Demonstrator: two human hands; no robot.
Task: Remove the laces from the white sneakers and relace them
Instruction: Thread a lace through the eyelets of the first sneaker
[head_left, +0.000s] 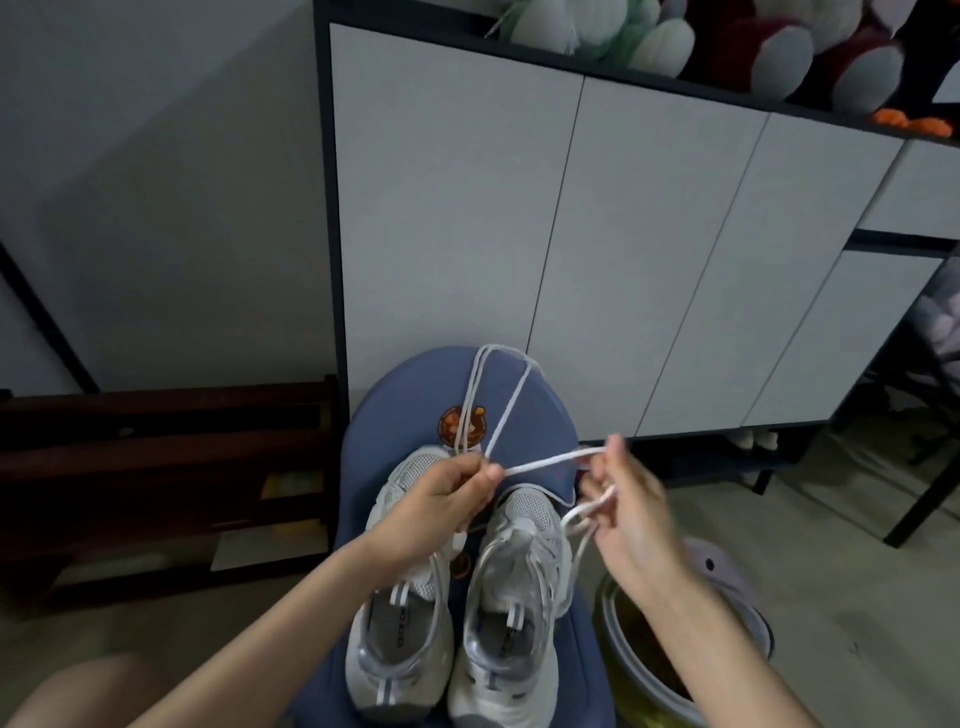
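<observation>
Against the cabinet (519, 234) stands a blue chair (519, 400), and its seat serves as a raised bench that brings the work near the person's lap. On it sit two white sneakers (457, 623) side by side, toes toward the chair back, heels toward the person, so the eyelets face up within easy reach. The right sneaker (514, 613) looks laced; the left sneaker (400, 623) seems to have none through its eyelets, though the hand hides part of it. A loose lace (506, 410) loops up over the chair back, likely to stay untangled. The left hand (441, 493) pinches that lace between thumb and curled fingers, and the right hand (623, 514) grips strands, fingers curled, drawing one span taut between the two, probably to straighten it for threading.
</observation>
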